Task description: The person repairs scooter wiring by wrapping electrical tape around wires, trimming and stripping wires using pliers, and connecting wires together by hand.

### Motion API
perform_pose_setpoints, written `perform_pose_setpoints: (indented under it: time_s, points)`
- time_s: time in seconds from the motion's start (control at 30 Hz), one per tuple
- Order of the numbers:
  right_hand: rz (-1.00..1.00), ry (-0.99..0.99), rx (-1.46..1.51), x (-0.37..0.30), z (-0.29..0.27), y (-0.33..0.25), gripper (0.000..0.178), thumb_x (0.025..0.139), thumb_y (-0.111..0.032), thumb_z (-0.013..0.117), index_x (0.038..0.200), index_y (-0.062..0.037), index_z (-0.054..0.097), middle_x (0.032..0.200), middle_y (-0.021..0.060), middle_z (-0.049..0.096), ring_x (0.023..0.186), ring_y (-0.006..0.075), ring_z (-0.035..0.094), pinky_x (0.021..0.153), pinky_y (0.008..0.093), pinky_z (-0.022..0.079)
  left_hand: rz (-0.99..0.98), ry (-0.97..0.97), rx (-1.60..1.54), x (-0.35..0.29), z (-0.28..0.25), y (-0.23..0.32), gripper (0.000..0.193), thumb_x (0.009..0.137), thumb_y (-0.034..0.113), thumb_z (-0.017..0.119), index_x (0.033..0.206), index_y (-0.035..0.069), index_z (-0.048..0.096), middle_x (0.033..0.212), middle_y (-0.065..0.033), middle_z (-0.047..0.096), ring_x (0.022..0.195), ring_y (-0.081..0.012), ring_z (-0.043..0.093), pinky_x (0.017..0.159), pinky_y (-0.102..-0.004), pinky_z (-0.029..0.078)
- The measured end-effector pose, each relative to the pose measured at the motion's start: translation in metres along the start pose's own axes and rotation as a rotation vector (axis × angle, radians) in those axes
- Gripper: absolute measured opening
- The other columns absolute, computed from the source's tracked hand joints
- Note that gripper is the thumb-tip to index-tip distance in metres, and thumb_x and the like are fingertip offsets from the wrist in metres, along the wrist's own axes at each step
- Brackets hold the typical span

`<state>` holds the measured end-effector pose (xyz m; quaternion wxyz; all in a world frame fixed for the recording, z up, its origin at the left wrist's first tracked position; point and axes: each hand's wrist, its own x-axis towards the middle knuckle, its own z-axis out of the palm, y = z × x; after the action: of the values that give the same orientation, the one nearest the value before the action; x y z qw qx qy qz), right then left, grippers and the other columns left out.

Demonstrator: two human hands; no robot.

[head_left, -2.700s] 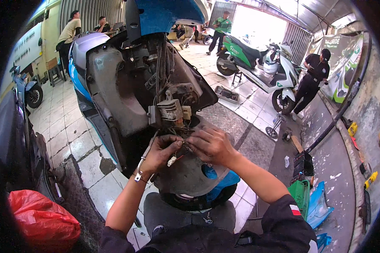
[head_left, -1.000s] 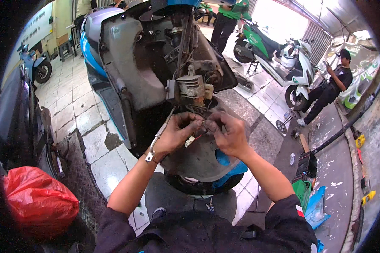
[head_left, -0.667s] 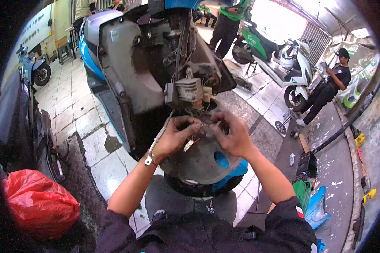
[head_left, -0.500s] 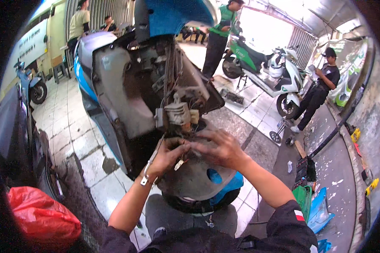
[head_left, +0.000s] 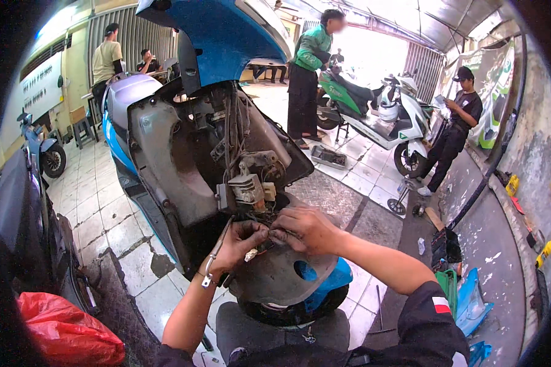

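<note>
My left hand (head_left: 243,241) is closed in a pinch at the front of a partly stripped scooter (head_left: 159,140). A small white connector (head_left: 250,254) hangs on wiring just below its fingers. My right hand (head_left: 307,229) meets it fingertip to fingertip, pinched on something too small to make out. Short wires show between the hands. Directly above them sits a finned metal part (head_left: 247,189) in the scooter's exposed front, with dark cables running up behind it. Under my hands is the scooter's dusty front mudguard (head_left: 275,284), with blue trim. A metal band (head_left: 207,280) circles my left wrist.
A raised blue panel (head_left: 226,43) overhangs the scooter's front. At left lie a red plastic bag (head_left: 67,330) and a dark vehicle. Loose blue panels (head_left: 470,303) and a green case (head_left: 448,287) rest at right. Several people and a green-white scooter (head_left: 379,113) stand beyond.
My view has shifted, so the scooter sits slightly lower and left. Both hands stay together at the wiring, and the right fingers have drawn closer into a pinch.
</note>
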<state>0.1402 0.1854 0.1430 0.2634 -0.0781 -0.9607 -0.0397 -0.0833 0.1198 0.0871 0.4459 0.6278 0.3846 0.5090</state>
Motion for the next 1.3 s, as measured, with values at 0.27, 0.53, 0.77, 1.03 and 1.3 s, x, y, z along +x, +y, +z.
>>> perform_pose_setpoints:
  time_s: [0.27, 0.53, 0.77, 1.03, 1.3]
  points:
    - [0.946, -0.036, 1.023, 0.004, 0.009, -0.022, 0.031, 0.093, -0.027, 0.066, 0.09, 0.0032, 0.068, 0.07, 0.0076, 0.062, 0.075, 0.0144, 0.055, 0.072, 0.0359, 0.047, -0.075, -0.029, 0.056, -0.002, -0.001, -0.002, 0.019, 0.096, 0.019, 0.067, 0.1, 0.001, 0.068, 0.093, 0.0017, 0.067, 0.086, -0.0067, 0.057, 0.077, -0.0255, 0.047]
    - [-0.097, 0.166, -0.164, -0.006, 0.001, -0.004, 0.032, 0.085, -0.022, 0.067, 0.117, -0.015, 0.065, 0.109, 0.0075, 0.065, 0.092, 0.0262, 0.065, 0.082, 0.0406, 0.054, -0.163, 0.005, -0.197, -0.001, -0.001, -0.008, 0.017, 0.096, 0.02, 0.068, 0.101, 0.004, 0.069, 0.092, 0.004, 0.066, 0.084, -0.0059, 0.057, 0.075, -0.0237, 0.047]
    - [-0.229, 0.187, -0.309, -0.009, 0.01, 0.012, 0.035, 0.075, -0.017, 0.068, 0.11, -0.0143, 0.069, 0.106, 0.0039, 0.065, 0.091, 0.0228, 0.064, 0.08, 0.0376, 0.053, -0.143, 0.023, -0.189, -0.001, -0.001, -0.001, 0.017, 0.095, 0.019, 0.069, 0.103, 0.004, 0.07, 0.097, 0.0034, 0.068, 0.088, -0.0063, 0.059, 0.081, -0.0247, 0.048]
    - [0.447, 0.128, 0.468, -0.006, 0.017, -0.02, 0.019, 0.088, -0.016, 0.068, 0.101, -0.0021, 0.07, 0.086, 0.0121, 0.068, 0.078, 0.0234, 0.064, 0.072, 0.0395, 0.051, -0.041, 0.009, -0.009, -0.003, 0.003, -0.007, 0.016, 0.094, 0.015, 0.07, 0.1, 0.001, 0.069, 0.096, -0.0003, 0.07, 0.089, -0.0091, 0.062, 0.08, -0.0261, 0.05]
    - [0.731, 0.069, 0.745, -0.002, 0.004, -0.027, 0.026, 0.091, -0.021, 0.067, 0.101, 0.0023, 0.066, 0.08, 0.0114, 0.066, 0.073, 0.0189, 0.062, 0.066, 0.034, 0.048, -0.099, 0.031, -0.106, -0.003, 0.003, -0.005, 0.017, 0.095, 0.017, 0.068, 0.102, 0.001, 0.069, 0.094, 0.0008, 0.068, 0.084, -0.008, 0.061, 0.074, -0.0257, 0.051]
